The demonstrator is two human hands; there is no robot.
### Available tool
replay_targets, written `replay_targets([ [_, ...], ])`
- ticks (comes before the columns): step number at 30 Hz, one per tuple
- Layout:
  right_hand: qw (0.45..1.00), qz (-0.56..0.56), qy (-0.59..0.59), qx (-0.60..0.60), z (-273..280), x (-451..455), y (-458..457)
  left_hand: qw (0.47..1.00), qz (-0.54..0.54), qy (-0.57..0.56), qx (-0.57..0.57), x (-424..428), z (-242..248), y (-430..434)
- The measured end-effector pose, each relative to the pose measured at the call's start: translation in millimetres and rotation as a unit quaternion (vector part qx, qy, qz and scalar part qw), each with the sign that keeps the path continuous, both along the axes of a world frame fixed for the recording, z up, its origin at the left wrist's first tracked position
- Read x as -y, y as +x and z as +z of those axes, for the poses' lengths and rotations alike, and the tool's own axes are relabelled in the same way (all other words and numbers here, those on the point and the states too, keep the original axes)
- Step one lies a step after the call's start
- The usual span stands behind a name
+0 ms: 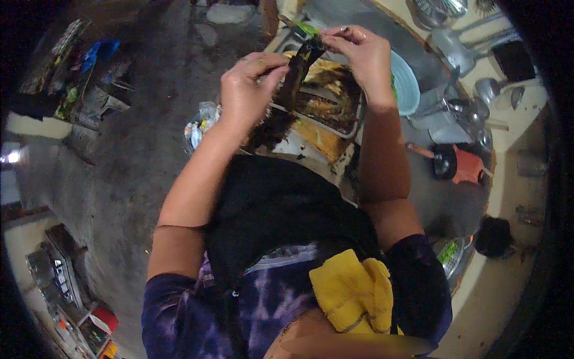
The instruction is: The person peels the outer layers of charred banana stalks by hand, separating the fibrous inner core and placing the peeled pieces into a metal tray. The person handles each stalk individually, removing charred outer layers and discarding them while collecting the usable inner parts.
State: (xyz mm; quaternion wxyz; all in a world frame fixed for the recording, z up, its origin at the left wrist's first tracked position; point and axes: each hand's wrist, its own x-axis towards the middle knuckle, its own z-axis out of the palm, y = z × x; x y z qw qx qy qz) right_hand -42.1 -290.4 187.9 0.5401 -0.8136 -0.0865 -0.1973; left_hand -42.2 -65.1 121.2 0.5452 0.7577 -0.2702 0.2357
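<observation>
My left hand (253, 83) and my right hand (356, 54) hold up a dark, charred-looking strip (296, 76), its exact kind unclear. My right fingers pinch its upper end, beside a bit of green stem or leaf (306, 28). My left fingertips grip its left edge lower down. Behind and below it lies a metal tray (345, 133) holding browned, charred food (325, 96). Nearer my body, dark scraps (273, 130) lie beside a wooden board (316, 137) and a pale sheet.
A light blue plastic basin (406, 85) stands right of my right wrist. A clear bag of waste (199, 128) is by my left forearm. Ladles and spatulas (455, 51) hang or lie at the right, near a black and red object with a wooden handle (419, 150).
</observation>
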Motion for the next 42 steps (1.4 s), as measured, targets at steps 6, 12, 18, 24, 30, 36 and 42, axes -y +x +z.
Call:
replay_targets([
  [6, 0.991, 0.006, 0.129, -0.016, -2.7, -61.3, -16.3, 0.995, 0.068, -0.035, 0.065, 1.0, 17.1, -10.4],
  [12, 0.983, 0.026, 0.181, -0.001, -17.1, -96.3, -23.6, 0.990, 0.112, -0.039, 0.083, -12.0, 6.9, -14.1],
  [18, 0.987, 0.005, 0.159, 0.018, -16.4, -103.8, -27.1, 0.993, 0.096, -0.001, 0.071, -18.4, -1.7, -22.4],
  [24, 0.992, -0.014, 0.122, -0.003, -3.9, -88.2, -33.3, 0.998, 0.060, -0.036, -0.002, -31.5, -3.2, -30.2],
  [30, 0.989, 0.037, 0.138, -0.026, -9.1, -88.0, -35.0, 0.996, 0.054, -0.064, 0.023, -36.3, 5.9, -18.8],
  [36, 0.985, 0.051, 0.157, -0.039, -13.0, -94.4, -40.4, 0.989, 0.065, -0.017, 0.129, -35.5, 7.5, -26.0],
  [42, 0.983, 0.082, 0.159, -0.037, -14.0, -94.5, -42.4, 0.991, 0.102, -0.063, 0.053, -37.1, 5.2, -24.1],
])
